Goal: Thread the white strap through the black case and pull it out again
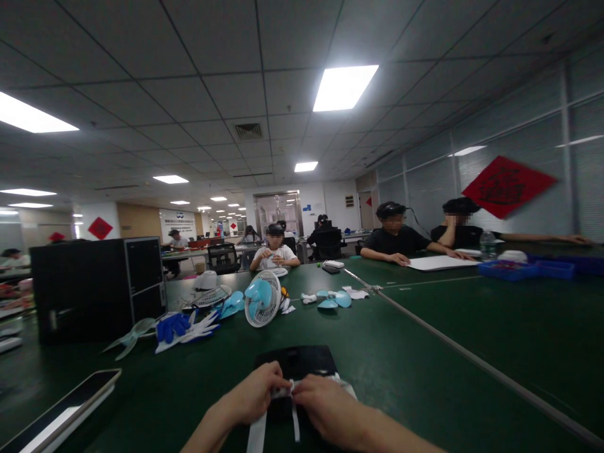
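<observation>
- While both hands met low in the view, the narrow white strip (296, 420) ran between their fingertips, its loose end hanging towards the wearer, in front of the black object (297, 360).
- The left hand (255, 391) and the right hand (325, 406) each held the strip in a narrow pinch.
- It looked light, soft and floppy, more apt to twist or slip than to break; a fingertip hold close to where the hands met seemed surest, since the free end would give no stiffness.
- The black object looked stiff and smooth; its sides seemed the better place to hold, though its weight was hard to judge.
- Beneath lay a green tabletop (396, 358), crossed by a metal seam (453, 346). Farther back were a small fan (262, 299), loose blue blades (334, 299) and gloves (184, 329), with a phone (66, 406) at the left.
- Beyond, a person (275, 255) sat opposite under ceiling lights (346, 88), in a wide office.
</observation>
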Available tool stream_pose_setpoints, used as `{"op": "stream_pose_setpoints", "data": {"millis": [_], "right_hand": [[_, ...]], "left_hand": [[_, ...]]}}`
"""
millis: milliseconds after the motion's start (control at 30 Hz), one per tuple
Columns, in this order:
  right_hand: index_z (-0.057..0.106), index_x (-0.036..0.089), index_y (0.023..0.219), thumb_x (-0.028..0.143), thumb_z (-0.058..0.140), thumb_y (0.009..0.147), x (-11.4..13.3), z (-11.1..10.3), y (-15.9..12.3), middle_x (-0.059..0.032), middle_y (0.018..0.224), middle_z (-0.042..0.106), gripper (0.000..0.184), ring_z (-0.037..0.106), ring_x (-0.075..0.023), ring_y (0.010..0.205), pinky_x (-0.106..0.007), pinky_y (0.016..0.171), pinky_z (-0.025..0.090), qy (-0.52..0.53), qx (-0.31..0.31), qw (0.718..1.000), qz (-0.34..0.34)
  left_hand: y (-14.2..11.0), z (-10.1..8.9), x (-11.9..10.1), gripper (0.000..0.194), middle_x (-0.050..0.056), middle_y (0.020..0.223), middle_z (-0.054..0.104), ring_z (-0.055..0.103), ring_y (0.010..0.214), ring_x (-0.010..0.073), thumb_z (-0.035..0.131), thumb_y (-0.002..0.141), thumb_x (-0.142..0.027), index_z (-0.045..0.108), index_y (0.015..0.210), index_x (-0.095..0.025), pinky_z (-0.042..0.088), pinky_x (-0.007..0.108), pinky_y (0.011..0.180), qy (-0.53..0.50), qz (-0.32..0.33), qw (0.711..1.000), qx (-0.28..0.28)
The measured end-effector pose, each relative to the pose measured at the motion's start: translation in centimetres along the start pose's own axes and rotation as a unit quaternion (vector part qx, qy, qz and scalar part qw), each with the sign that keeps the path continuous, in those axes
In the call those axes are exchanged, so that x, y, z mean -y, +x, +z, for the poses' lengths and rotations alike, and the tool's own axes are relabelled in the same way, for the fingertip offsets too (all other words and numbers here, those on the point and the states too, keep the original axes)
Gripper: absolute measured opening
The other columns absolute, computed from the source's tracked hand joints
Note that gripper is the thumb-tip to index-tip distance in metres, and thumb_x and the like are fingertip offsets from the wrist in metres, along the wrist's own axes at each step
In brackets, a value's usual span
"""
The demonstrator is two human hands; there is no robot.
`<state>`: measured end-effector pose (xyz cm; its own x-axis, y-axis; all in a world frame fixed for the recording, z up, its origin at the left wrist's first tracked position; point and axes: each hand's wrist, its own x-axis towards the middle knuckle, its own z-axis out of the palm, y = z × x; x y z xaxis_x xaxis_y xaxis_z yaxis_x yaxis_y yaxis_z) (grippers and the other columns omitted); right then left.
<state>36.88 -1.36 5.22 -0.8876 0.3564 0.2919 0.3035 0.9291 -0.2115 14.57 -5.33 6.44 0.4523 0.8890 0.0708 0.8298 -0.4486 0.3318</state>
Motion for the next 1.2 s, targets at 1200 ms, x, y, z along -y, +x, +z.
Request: {"op": "stream_pose_setpoints", "data": {"millis": [1200], "right_hand": [[0.079,0.023,0.083,0.011,0.055,0.073,-5.9,-1.9,-1.9,-0.0034,0.091,0.076,0.028,0.067,-0.0173,0.087,-0.021,0.077,0.045,0.007,-0.017,0.984,0.175]], "left_hand": [[-1.0,-0.8,2.6,0.031,0.000,0.109,0.055,0.054,0.099,0.0161,0.048,0.085,-0.020,0.070,0.104,-0.032,0.040,0.026,0.084,-0.056,-0.027,0.998,0.016]]}}
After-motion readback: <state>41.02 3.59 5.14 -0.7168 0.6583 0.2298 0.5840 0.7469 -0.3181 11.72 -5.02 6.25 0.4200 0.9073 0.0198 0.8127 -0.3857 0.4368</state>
